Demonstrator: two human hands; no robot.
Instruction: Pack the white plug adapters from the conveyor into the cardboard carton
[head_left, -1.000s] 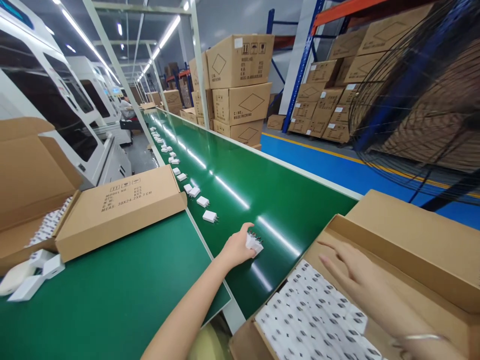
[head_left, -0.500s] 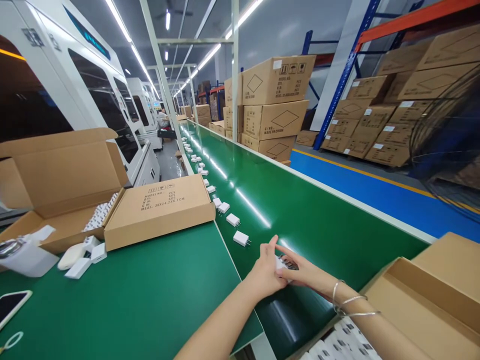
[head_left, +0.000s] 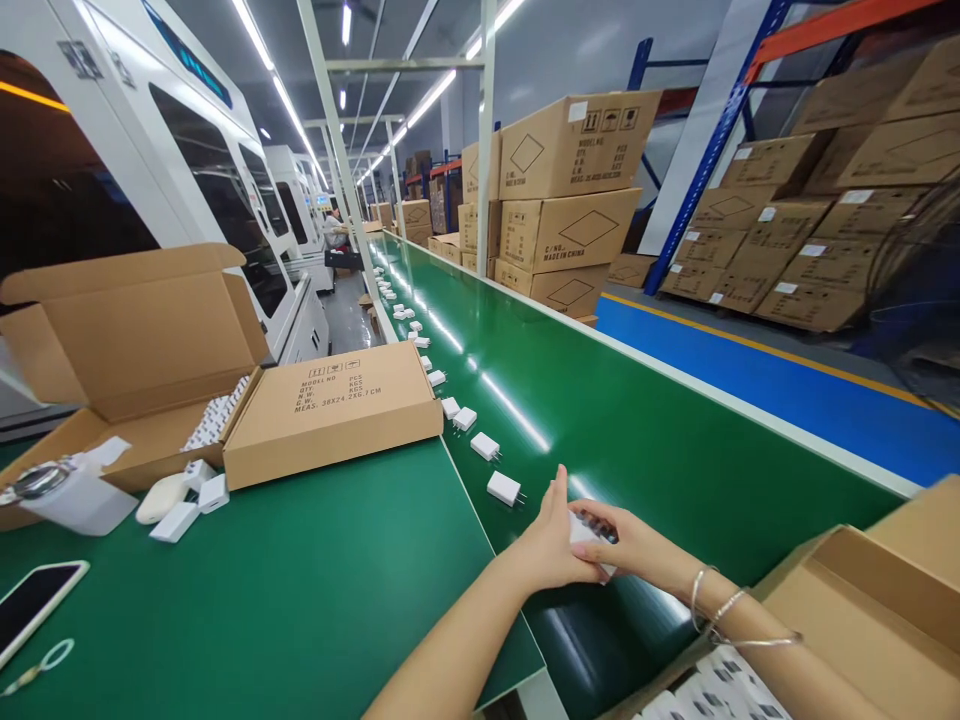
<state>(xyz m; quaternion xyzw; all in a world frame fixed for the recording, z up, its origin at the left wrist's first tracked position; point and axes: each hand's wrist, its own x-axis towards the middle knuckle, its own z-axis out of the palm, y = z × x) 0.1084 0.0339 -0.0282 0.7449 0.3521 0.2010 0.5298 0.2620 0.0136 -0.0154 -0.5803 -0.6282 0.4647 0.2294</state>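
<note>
Above the near end of the green conveyor belt [head_left: 600, 420], my two hands meet around a small row of white plug chargers [head_left: 583, 533]. My right hand [head_left: 622, 535] is closed on the row from the right, thumb in front, metal prongs showing under its fingers. My left hand [head_left: 551, 540] presses against the row's left side, one finger pointing up; its grip is partly hidden. Beyond my hands, a single white charger [head_left: 504, 488] lies on the belt, with several more in a line along the left edge. An open carton [head_left: 862, 600] at lower right holds packed chargers [head_left: 716, 690].
Left of the belt, a green table [head_left: 300, 590] carries a closed carton [head_left: 337, 405], an open carton [head_left: 127, 340] with chargers, loose chargers [head_left: 176, 522], a white container [head_left: 79, 500] and a phone [head_left: 37, 600]. Stacked cartons [head_left: 562, 230] stand beyond the belt. A person [head_left: 335, 230] is far off.
The view has shifted slightly, so the whole scene sits a little further right. My hands stay together around the chargers, with more of their white sides now showing.
</note>
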